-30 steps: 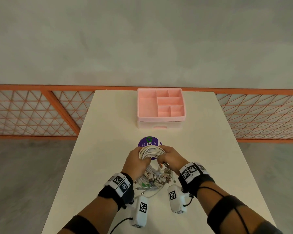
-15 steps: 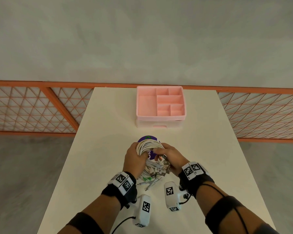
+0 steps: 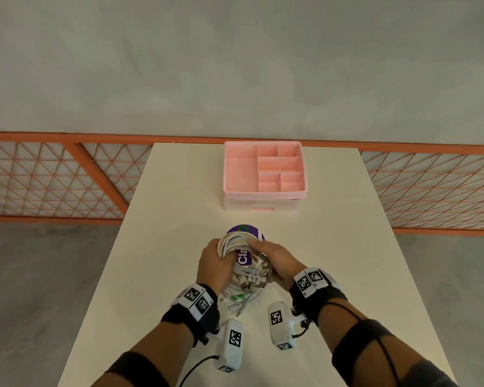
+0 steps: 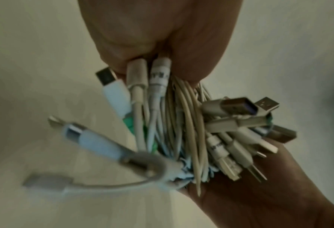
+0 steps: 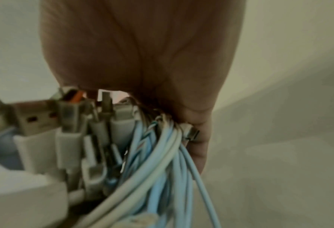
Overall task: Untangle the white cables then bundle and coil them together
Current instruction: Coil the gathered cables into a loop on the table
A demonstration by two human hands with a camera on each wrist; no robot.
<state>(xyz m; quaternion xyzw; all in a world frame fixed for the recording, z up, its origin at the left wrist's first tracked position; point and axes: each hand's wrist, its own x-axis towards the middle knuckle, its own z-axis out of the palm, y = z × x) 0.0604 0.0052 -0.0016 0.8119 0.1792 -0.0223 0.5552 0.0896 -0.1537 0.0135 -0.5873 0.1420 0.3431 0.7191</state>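
Raised slightly, both hands [image 3: 245,263] grip white cables [image 3: 235,243].

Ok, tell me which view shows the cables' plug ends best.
The left wrist view: the plug ends fan out sharp below the left hand. The right wrist view shows them blurred and cropped; the head view shows them tiny between both hands.

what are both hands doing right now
Left hand: curled round the white cable bundle, gripping it.
Right hand: gripping the same bundle from the other side.
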